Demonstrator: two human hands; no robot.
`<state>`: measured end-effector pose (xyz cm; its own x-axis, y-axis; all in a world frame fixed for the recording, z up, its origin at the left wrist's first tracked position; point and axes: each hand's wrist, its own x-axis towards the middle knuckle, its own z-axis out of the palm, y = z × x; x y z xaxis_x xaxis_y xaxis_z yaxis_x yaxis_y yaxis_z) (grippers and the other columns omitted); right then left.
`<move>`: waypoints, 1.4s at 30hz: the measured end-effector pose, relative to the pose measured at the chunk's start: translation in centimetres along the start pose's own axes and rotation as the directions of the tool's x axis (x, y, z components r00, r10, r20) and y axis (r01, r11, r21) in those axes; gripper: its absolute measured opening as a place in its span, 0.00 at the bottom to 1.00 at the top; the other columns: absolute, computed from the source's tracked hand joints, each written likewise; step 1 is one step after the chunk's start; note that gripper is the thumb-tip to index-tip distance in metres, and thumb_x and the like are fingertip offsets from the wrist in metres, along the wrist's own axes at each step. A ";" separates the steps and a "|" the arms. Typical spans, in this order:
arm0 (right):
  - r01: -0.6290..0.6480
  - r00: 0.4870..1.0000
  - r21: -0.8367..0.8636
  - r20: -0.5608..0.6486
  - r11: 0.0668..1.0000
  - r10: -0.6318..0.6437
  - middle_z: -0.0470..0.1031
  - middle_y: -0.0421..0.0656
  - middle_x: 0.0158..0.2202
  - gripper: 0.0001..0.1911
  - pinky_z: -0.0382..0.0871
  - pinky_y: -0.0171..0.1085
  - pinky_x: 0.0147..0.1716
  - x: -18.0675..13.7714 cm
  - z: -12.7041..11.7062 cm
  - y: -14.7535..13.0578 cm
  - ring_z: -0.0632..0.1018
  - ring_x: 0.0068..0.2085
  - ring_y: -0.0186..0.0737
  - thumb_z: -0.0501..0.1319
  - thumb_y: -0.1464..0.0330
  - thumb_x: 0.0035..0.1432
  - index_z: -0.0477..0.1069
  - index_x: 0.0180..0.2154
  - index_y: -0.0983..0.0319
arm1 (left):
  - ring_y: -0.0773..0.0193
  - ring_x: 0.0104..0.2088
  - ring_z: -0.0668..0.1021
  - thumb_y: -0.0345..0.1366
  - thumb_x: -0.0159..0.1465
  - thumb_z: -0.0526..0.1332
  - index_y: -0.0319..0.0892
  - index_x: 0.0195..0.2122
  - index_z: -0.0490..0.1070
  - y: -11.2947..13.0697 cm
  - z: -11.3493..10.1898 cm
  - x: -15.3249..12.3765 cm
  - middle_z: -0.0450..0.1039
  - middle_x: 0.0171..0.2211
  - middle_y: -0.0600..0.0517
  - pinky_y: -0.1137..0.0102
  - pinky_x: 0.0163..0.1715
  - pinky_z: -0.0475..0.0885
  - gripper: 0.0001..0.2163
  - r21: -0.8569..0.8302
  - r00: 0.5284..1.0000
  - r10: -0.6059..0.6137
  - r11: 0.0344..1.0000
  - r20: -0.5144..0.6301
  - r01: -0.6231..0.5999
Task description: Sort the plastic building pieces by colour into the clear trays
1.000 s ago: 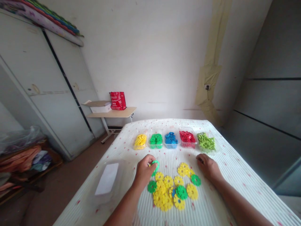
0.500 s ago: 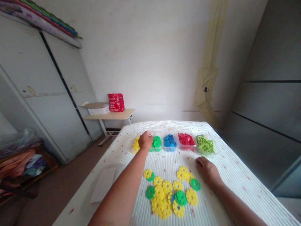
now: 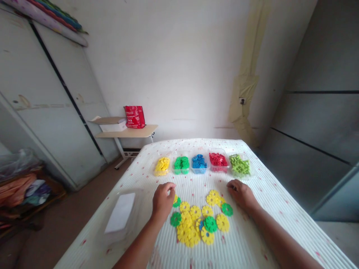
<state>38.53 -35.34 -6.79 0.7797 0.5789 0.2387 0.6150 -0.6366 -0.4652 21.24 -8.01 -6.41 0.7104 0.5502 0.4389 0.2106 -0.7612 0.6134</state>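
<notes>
My left hand is over the left end of a loose group of flower-shaped plastic discs, its fingers curled toward the thumb. A yellow disc is partly covered by that hand. What the fingers hold, if anything, is hidden. The group is mostly yellow discs, overlapping, with a few green discs and a bit of blue among them. My right hand rests on the table just right of the group, fingers curled in, with nothing visible in them.
Behind the discs stand clear tubs of yellow pieces, green discs, blue discs, red pieces and light green pieces. At left lies a clear plastic container with a white sheet.
My left hand has come back from above the yellow and green tubs to the near discs. My right hand stays by the group. The view has tilted slightly.
</notes>
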 end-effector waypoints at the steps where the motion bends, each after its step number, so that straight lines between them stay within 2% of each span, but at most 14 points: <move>1: -0.001 0.998 0.045 0.060 0.999 -0.001 0.72 0.42 0.31 0.10 0.62 0.34 0.34 -0.1 -0.5 -0.3 0.72 0.33 0.38 0.50 0.68 0.50 0.69 0.31 0.62 | 0.63 0.35 0.75 0.28 0.54 0.54 0.42 0.30 0.72 -0.5 0.0 -0.7 0.75 0.31 0.52 0.68 0.39 0.68 0.08 -0.013 1.000 0.013 1.000 -0.001 -0.013; 5: 0.002 0.941 0.199 0.331 0.980 -0.069 0.71 0.40 0.26 0.09 0.60 0.32 0.28 -0.8 -2.0 -1.2 0.70 0.29 0.35 0.54 0.65 0.50 0.69 0.27 0.62 | 0.62 0.36 0.75 0.30 0.54 0.54 0.42 0.29 0.72 -1.9 0.0 -2.3 0.75 0.31 0.51 0.67 0.40 0.69 0.08 -0.063 1.000 0.017 0.998 -0.023 -0.018; 8: -0.036 0.913 0.146 0.407 0.989 -0.027 0.71 0.39 0.26 0.08 0.57 0.31 0.25 -1.7 -2.3 -1.7 0.69 0.27 0.33 0.59 0.64 0.46 0.69 0.28 0.62 | 0.62 0.36 0.75 0.31 0.54 0.53 0.42 0.29 0.72 -2.2 0.3 -2.5 0.75 0.31 0.51 0.66 0.40 0.70 0.08 -0.092 0.999 -0.018 0.996 -0.026 0.016; 12: -0.001 0.928 -0.045 0.371 0.999 0.017 0.70 0.37 0.27 0.09 0.52 0.30 0.23 -2.4 -1.7 -2.5 0.67 0.26 0.32 0.62 0.68 0.39 0.67 0.28 0.60 | 0.62 0.36 0.75 0.31 0.54 0.53 0.42 0.29 0.72 -2.2 0.6 -2.4 0.75 0.31 0.51 0.66 0.40 0.70 0.08 -0.118 1.000 -0.027 0.993 -0.012 0.026; 15: 0.009 0.933 -0.084 0.358 0.996 0.022 0.68 0.37 0.25 0.07 0.50 0.30 0.23 -2.4 -1.4 -3.0 0.65 0.26 0.31 0.61 0.71 0.39 0.65 0.25 0.61 | 0.62 0.38 0.75 0.31 0.54 0.53 0.42 0.29 0.72 -2.3 0.6 -2.4 0.75 0.32 0.51 0.66 0.41 0.69 0.08 -0.120 1.000 -0.017 0.993 0.018 0.019; 17: -0.017 0.926 -0.002 0.376 1.000 0.016 0.65 0.36 0.23 0.06 0.50 0.30 0.22 -2.3 -1.6 -3.4 0.64 0.25 0.30 0.59 0.72 0.40 0.62 0.24 0.61 | 0.62 0.37 0.75 0.30 0.54 0.53 0.42 0.29 0.72 -2.3 0.7 -2.4 0.75 0.31 0.51 0.65 0.42 0.69 0.08 -0.104 0.999 -0.010 0.995 0.034 0.014; 20: -0.074 0.904 0.245 0.425 0.967 -0.038 0.62 0.35 0.23 0.05 0.52 0.28 0.21 -2.4 -2.4 -4.3 0.64 0.24 0.28 0.56 0.73 0.43 0.59 0.25 0.61 | 0.62 0.37 0.74 0.29 0.54 0.54 0.42 0.29 0.72 -2.2 0.7 -2.4 0.75 0.31 0.51 0.65 0.42 0.69 0.08 -0.075 0.999 0.001 0.997 0.040 0.002; 23: -0.065 0.862 0.457 0.474 0.887 -0.181 0.59 0.34 0.23 0.08 0.53 0.27 0.21 -2.8 -2.8 -5.8 0.63 0.24 0.28 0.56 0.74 0.45 0.64 0.32 0.61 | 0.62 0.36 0.74 0.29 0.54 0.54 0.42 0.29 0.72 -2.2 0.7 -2.5 0.75 0.30 0.51 0.65 0.41 0.69 0.08 -0.066 0.999 0.005 0.998 0.033 -0.003; 25: -0.020 0.824 0.490 0.502 0.871 -0.264 0.59 0.34 0.23 0.13 0.54 0.28 0.22 -3.2 -2.5 -7.0 0.62 0.24 0.28 0.56 0.74 0.45 0.67 0.37 0.61 | 0.62 0.36 0.74 0.29 0.54 0.54 0.42 0.29 0.72 -2.2 0.7 -2.5 0.75 0.30 0.51 0.66 0.41 0.68 0.08 -0.065 1.000 0.008 0.998 0.025 -0.007; 28: 0.080 0.781 0.396 0.545 0.915 -0.304 0.64 0.35 0.24 0.19 0.54 0.28 0.23 -3.9 -1.5 -8.5 0.64 0.25 0.28 0.56 0.77 0.41 0.70 0.39 0.61 | 0.63 0.36 0.74 0.28 0.54 0.54 0.42 0.29 0.72 -2.1 0.7 -2.5 0.74 0.30 0.51 0.66 0.41 0.68 0.08 -0.050 1.000 0.021 0.999 0.020 -0.020; 31: 0.162 0.764 0.306 0.563 0.938 -0.316 0.70 0.36 0.28 0.21 0.56 0.28 0.26 -4.2 -0.6 -9.1 0.68 0.28 0.30 0.56 0.78 0.39 0.72 0.38 0.59 | 0.62 0.36 0.74 0.29 0.54 0.54 0.42 0.29 0.72 -1.9 0.6 -2.6 0.74 0.30 0.52 0.66 0.41 0.68 0.08 -0.022 0.999 0.031 0.999 0.013 -0.030; 35: 0.199 0.787 0.245 0.538 0.949 -0.303 0.73 0.37 0.33 0.20 0.59 0.29 0.31 -4.3 -0.1 -9.2 0.71 0.33 0.33 0.57 0.76 0.39 0.72 0.38 0.59 | 0.62 0.36 0.73 0.29 0.54 0.54 0.42 0.29 0.72 -1.7 0.5 -2.6 0.74 0.31 0.51 0.66 0.41 0.67 0.08 -0.004 1.000 0.023 1.000 0.016 -0.023; 42: 0.223 0.820 0.224 0.482 0.949 -0.307 0.70 0.40 0.36 0.17 0.61 0.32 0.34 -4.2 0.0 -9.2 0.70 0.35 0.35 0.59 0.76 0.38 0.72 0.35 0.60 | 0.61 0.36 0.73 0.29 0.53 0.54 0.43 0.28 0.73 -1.7 0.5 -2.6 0.74 0.30 0.51 0.65 0.41 0.68 0.08 0.001 1.000 0.029 1.000 0.012 -0.029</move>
<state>29.57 -31.88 -3.49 0.3941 0.9162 -0.0724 0.7312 -0.3603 -0.5793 19.39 -8.35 -8.94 0.7240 0.5240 0.4487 0.1907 -0.7771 0.5998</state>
